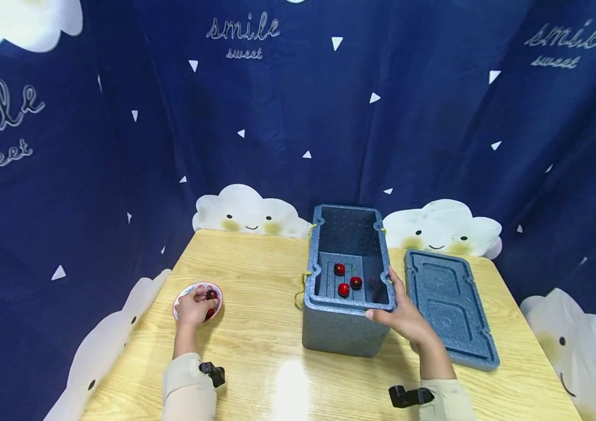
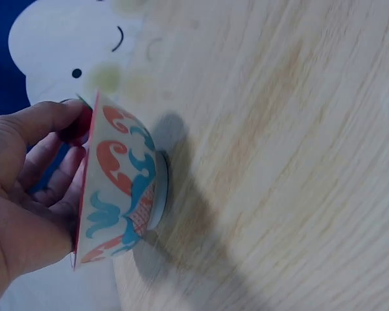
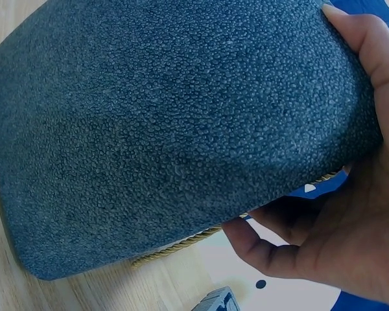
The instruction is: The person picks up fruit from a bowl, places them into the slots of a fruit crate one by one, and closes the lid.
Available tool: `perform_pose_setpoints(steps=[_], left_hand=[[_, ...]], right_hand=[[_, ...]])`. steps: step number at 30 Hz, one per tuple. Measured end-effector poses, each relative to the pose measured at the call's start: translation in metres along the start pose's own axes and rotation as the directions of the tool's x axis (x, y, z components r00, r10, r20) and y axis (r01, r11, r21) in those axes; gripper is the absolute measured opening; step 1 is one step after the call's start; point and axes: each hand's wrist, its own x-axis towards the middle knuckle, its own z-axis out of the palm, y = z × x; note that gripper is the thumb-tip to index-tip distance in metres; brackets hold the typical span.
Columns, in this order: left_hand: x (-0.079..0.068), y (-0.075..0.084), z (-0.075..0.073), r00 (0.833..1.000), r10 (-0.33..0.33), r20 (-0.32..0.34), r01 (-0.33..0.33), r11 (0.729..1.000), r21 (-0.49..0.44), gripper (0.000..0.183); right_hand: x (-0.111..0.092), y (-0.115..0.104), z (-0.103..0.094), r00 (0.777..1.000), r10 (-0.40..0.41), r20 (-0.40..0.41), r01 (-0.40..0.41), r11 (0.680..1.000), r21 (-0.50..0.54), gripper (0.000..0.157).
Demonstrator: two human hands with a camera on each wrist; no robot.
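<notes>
Cherry [image 2: 80, 127], pinched in the left hand [image 1: 192, 308] at a patterned bowl [image 2: 120, 188]; right hand [image 1: 409, 318] grips the foam box [image 1: 344, 334]; curtain [image 1: 276, 105] reads "smile sweet".

White glare spots the table [image 1: 258, 275]; soft shadow falls beside the bowl [image 2: 120, 188].

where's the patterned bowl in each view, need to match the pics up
Head: the bowl sits left of centre in the lower half, on the table, with the left hand over it.
Left wrist: left of centre, seen from the side, its rim toward the picture's left and its orange-and-blue outer wall showing.
Right wrist: not in it.
Shared landmark: the pale wood-grain table, which shows in all three views.
</notes>
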Motion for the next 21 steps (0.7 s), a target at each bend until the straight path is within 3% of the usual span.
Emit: perform_pose_setpoints(steps=[5,9,16,21], left_hand=[[-0.006,0.007,0.003,0.996,0.007,-0.092,-0.017,0.994,-0.110,0.039],[-0.014,0.016,0.004,0.992,0.017,-0.125,-0.035,0.988,-0.149,0.037],[-0.030,0.036,0.000,0.991,0.053,-0.125,-0.079,0.974,-0.211,0.036],[-0.036,0.057,-0.010,0.994,0.086,-0.061,-0.096,0.978,-0.187,0.037]], right_hand=[[0.000,0.000,0.000,1.000,-0.002,-0.005,0.002,1.000,0.015,0.111],[-0.001,0.000,0.000,1.000,0.006,-0.002,-0.006,1.000,0.026,0.112],[0.001,0.004,0.000,1.000,0.022,0.002,-0.022,1.000,0.011,0.111],[0.001,0.001,0.001,1.000,0.014,-0.012,-0.014,1.000,-0.010,0.112]])
